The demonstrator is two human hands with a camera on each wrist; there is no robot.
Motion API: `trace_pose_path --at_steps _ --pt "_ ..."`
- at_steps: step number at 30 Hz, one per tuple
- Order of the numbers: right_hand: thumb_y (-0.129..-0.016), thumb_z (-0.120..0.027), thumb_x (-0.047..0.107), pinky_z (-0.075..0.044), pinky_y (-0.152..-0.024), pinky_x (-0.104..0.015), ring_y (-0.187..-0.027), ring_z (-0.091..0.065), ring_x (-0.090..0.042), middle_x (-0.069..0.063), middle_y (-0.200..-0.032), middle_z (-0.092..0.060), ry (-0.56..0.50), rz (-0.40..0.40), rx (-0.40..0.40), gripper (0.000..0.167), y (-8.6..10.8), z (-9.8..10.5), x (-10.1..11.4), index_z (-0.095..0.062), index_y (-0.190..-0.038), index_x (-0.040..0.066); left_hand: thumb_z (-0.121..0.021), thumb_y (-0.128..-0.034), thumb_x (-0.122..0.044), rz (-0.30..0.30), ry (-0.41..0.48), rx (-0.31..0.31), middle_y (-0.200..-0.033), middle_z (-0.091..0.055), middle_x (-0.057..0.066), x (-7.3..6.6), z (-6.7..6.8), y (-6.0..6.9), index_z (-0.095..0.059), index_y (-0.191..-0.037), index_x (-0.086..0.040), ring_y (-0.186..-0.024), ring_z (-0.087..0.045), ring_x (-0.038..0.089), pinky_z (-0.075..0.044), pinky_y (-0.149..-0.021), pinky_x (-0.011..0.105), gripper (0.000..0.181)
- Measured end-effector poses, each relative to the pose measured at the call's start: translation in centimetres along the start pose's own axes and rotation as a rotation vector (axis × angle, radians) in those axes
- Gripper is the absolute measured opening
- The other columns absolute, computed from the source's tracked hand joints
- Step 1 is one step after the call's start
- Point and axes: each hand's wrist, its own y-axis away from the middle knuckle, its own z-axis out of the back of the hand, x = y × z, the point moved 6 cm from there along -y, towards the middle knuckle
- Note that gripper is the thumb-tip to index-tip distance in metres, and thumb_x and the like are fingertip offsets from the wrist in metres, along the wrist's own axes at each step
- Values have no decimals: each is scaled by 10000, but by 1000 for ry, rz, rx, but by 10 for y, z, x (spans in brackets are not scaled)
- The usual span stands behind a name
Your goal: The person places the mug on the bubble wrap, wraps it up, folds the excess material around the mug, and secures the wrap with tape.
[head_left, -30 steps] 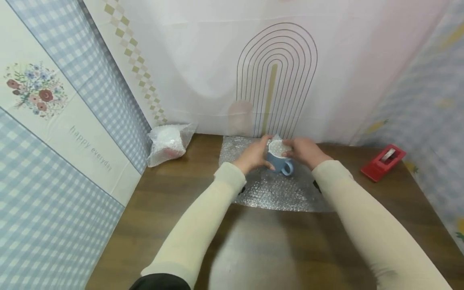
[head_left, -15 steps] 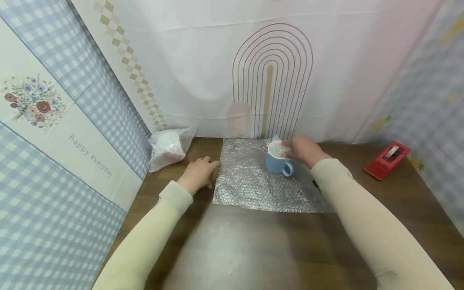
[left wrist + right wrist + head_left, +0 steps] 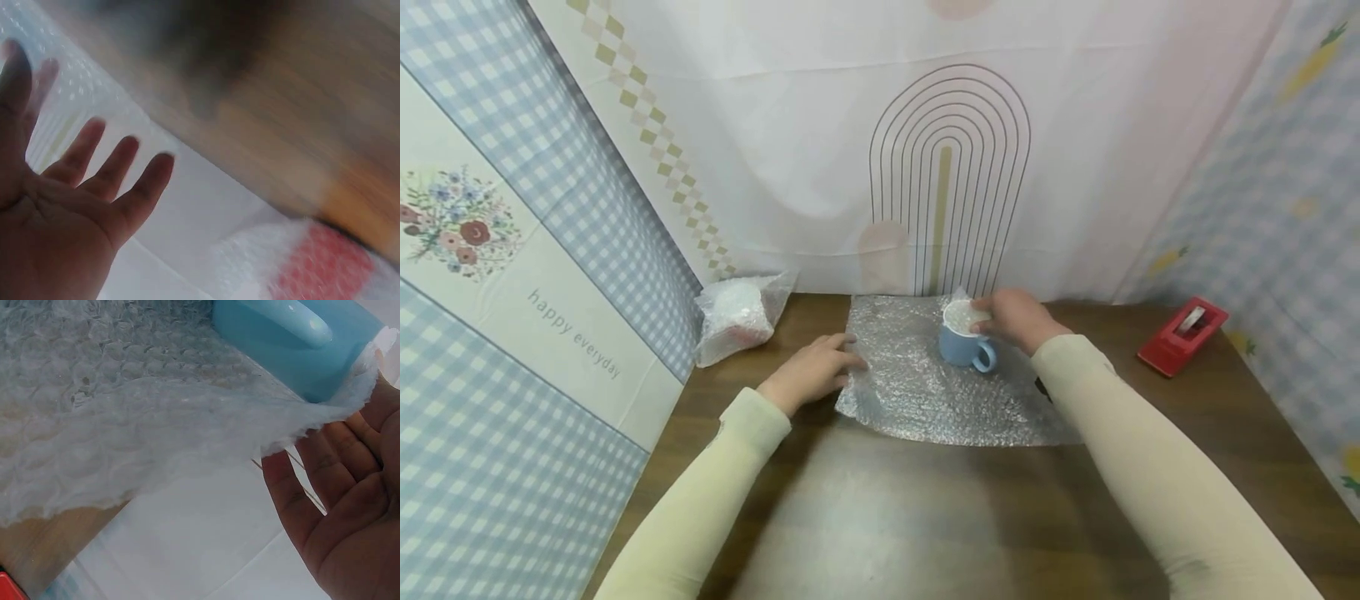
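Observation:
In the head view a light blue mug point(image 3: 958, 346) stands upright on a sheet of bubble wrap point(image 3: 910, 375), its handle toward me and to the right. Its mouth looks stuffed with pale, clear wrap. My right hand point(image 3: 1015, 317) is at the mug's rim. The right wrist view shows the sheet's raised edge point(image 3: 306, 425) pinched by that hand against the mug point(image 3: 294, 347). At the sheet's left edge, my left hand point(image 3: 808, 371) touches or nearly touches it. Its fingers point(image 3: 119, 165) spread loosely in the left wrist view; no clear grip shows.
A bubble-wrapped parcel point(image 3: 737, 312) with a red patch sits at the table's back left. At the right lies a red tape dispenser point(image 3: 1183, 337) with a roll in it. Cloth-covered walls point(image 3: 812, 125) close the wooden table point(image 3: 865, 517) in at the back and both sides.
My left hand has left the mug and moved left to the sheet's left edge, whose front corner now curves slightly. The right hand has stayed at the rim.

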Motion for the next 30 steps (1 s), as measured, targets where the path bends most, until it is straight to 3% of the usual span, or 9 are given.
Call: trace_pose_path --at_steps 5,10,12,14,17,19,21,26,30 --pt "-1079 -771 225 -463 -1304 -645 -1538 -579 -514 -255 -1627 -621 -11 -5 -13 552 1 1 -3 -639 -1567 4 -831 -1022 -294 -95 93 -160 -1705 -596 161 -24 19 -31 -856 -1211 -160 -1679 -430 474 -388 -1327 753 233" --pt "-1084 -774 232 -482 -1289 -647 -1529 -587 -515 -256 -1617 -630 -32 17 -21 554 2 1 -4 -640 -1569 1 -799 -1037 -395 -90 172 -255 -1678 -645 66 -50 33 -72 -830 -1095 -140 -1732 -372 394 -300 -1391 722 263" --pt "-1090 -769 228 -497 -1273 -649 -1518 -596 -516 -260 -1615 -629 -26 27 -19 557 2 0 -3 -628 -1578 -2 -763 -1073 -404 -61 213 -271 -1667 -657 53 -59 34 -87 -824 -1107 -142 -1729 -382 387 -290 -1395 725 270" --pt "-1092 -766 203 -524 -1246 -648 -1485 -623 -518 -266 -1596 -645 -8 39 -29 542 2 -1 -3 -631 -1568 -18 -728 -1104 -415 -18 245 -280 -1655 -668 55 -64 32 -101 -824 -1215 -146 -1725 -387 391 -288 -1395 729 306" --pt "-1086 -752 136 -628 -1084 -602 -1221 -763 -478 -282 -1362 -788 23 61 -46 357 1 -1 -3 -754 -1394 -44 -688 -1130 -452 68 254 -289 -1624 -695 63 -69 26 -119 -793 -1341 -153 -1709 -410 409 -325 -1366 759 380" --pt "-1069 -752 110 -648 -968 -571 -1025 -777 -413 -265 -1182 -829 25 73 -64 243 1 -1 -3 -793 -1244 -54 -677 -1135 -472 126 260 -287 -1590 -721 67 -71 21 -128 -766 -1400 -163 -1698 -423 414 -348 -1351 765 417" --pt "-1065 -762 140 -648 -925 -565 -941 -763 -376 -249 -1087 -830 19 80 -73 218 1 -2 -4 -790 -1161 -54 -668 -1138 -491 181 268 -278 -1568 -735 53 -73 15 -134 -761 -1378 -183 -1695 -422 416 -347 -1347 773 402" --pt "-1070 -781 241 -612 -1125 -628 -1209 -775 -476 -295 -1321 -799 -9 69 -79 423 2 -3 -7 -743 -1358 -67 -670 -1136 -505 281 279 -239 -1575 -720 42 -76 5 -144 -713 -1417 -189 -1703 -387 406 -304 -1374 749 425" --pt "-1072 -773 179 -562 -1199 -654 -1343 -709 -529 -335 -1458 -720 -16 73 -105 553 2 -1 -8 -602 -1520 -96 -724 -1108 -493 327 288 -234 -1606 -695 60 -79 7 -148 -630 -1510 -162 -1687 -391 421 -329 -1360 733 528"
